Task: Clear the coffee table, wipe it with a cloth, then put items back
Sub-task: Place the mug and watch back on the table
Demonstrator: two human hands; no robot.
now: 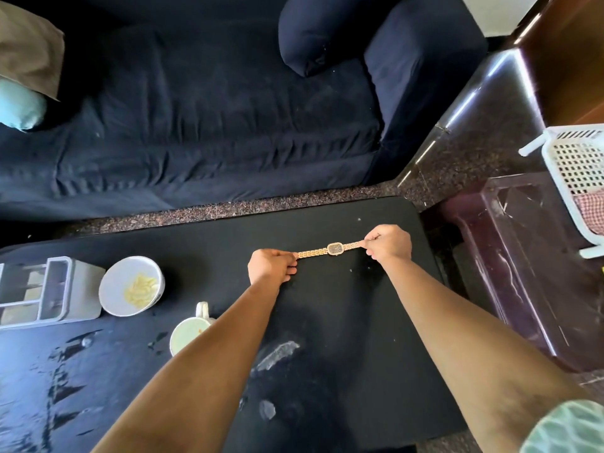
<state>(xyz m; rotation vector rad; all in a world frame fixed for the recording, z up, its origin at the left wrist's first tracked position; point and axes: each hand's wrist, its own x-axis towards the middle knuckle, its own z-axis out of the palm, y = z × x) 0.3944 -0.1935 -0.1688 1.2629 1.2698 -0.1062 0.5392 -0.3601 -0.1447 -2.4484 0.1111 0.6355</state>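
Bare forearms [209, 354] outstretched over black counter [327, 305], left hand [272, 266] and right hand [389, 245] each pinching one end of gold watch [335, 249], strap pulled straight over counter's far right part. White bowl [112, 291], mug [183, 338] and grey organizer [76, 289] off to left on same counter.

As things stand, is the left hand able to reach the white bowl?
Probably yes: only bare table lies between the left hand and the white bowl. But it pinches the watch with the right hand, so it must let go first.
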